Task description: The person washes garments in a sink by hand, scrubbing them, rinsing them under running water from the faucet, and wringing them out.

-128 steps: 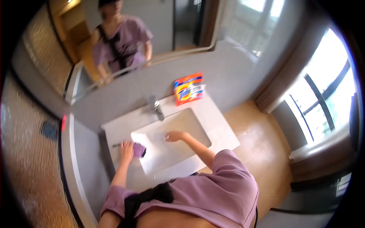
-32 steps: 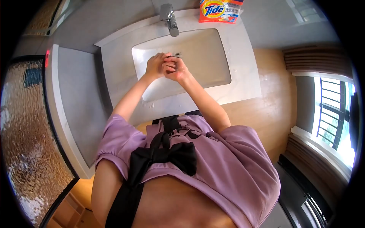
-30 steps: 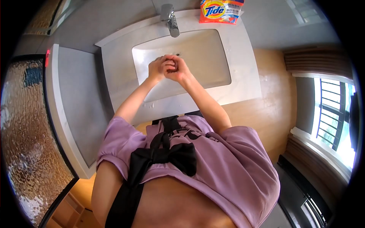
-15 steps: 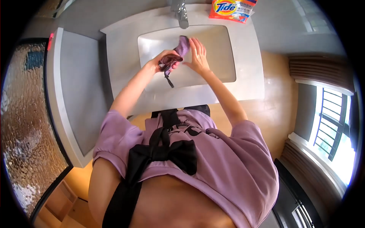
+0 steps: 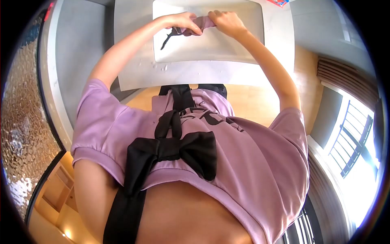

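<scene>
A damp-looking purple cloth (image 5: 204,22) with a thin black strap (image 5: 165,41) is stretched sideways above the white sink basin (image 5: 219,52). At its left end, my left hand (image 5: 185,22) is closed around the bunched fabric, and the strap dangles below that hand. My right hand (image 5: 226,22) grips the other end in a fist. The cloth's exact kind cannot be made out, since both hands cover much of it.
Around the basin runs a white countertop (image 5: 195,75) with water drops near its front left. Part of an orange-red packet (image 5: 280,2) shows at the top right edge. A textured glass panel (image 5: 28,122) stands at left, and a barred window (image 5: 351,136) at right.
My right hand went from open beside the cloth to closed on its end. The cloth turned from upright to sideways. The view shifted, so the faucet is out of frame.
</scene>
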Motion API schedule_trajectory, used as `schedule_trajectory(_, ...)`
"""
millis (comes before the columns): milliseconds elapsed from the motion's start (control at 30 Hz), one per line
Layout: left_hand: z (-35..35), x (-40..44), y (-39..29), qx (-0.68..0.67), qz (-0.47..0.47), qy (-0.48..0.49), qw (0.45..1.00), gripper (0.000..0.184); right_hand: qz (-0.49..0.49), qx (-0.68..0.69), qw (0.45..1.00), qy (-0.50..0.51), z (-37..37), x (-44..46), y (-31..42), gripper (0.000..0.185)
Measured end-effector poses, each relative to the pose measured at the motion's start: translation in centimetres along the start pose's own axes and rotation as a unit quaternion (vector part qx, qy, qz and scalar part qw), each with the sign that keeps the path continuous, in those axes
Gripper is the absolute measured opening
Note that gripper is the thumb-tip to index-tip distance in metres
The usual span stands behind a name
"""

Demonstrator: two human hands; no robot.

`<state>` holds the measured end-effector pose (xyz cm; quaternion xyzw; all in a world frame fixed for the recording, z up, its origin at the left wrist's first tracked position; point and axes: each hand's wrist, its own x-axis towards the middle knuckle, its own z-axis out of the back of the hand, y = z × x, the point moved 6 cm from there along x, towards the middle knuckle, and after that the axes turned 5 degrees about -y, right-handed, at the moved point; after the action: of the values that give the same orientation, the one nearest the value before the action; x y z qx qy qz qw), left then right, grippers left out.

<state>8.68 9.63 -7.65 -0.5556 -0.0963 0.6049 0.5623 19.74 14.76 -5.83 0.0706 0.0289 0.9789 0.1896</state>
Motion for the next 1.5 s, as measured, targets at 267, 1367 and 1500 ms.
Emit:
schedule_trajectory(267,1.1,0.2,-1.7,0.541,-0.243,-0.233,0.771,0.024,-0.397,0.537,0.729,0.15,-6.5,-2.3,3.9,0.013)
schedule_trajectory(1367,-1.0,-2.9,-3.7,-0.47,-0.106,-0.488,0.728,0.025,-0.411,0.859,-0.069,-0.296,3.9,7.5,10.0,0.026)
schedule_trajectory(1500,-1.5,-3.0,-3.8,-0.47,-0.069,-0.503,0.722,0.023,-0.442,0.856,-0.107,-0.244,3.2,8.0,10.4,0.014)
